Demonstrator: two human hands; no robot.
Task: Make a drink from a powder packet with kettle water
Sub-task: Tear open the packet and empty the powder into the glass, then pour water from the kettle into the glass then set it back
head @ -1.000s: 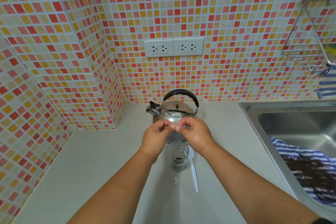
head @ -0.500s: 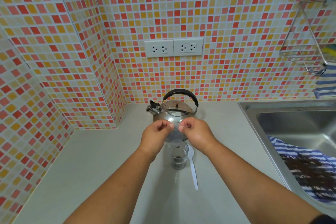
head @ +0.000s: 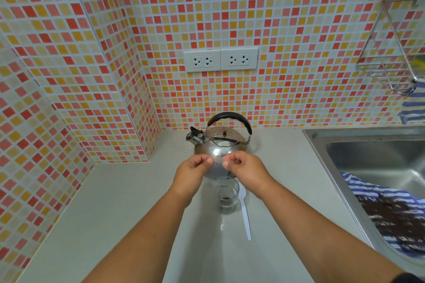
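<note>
A steel kettle with a black handle stands at the back of the counter, spout to the left. In front of it is a clear glass with dark powder at its bottom. A white plastic spoon lies just right of the glass. My left hand and my right hand are held above the glass, each pinching one end of a small clear powder packet stretched between them. What is inside the packet cannot be made out.
A steel sink lies to the right, with a striped cloth draped over its near edge. Above it a wire rack hangs on the tiled wall. Two double sockets sit above the kettle. A tiled corner juts out at left.
My two hands have drawn slightly apart, so the clear packet now shows between the fingertips. Kettle, glass and spoon have not moved.
</note>
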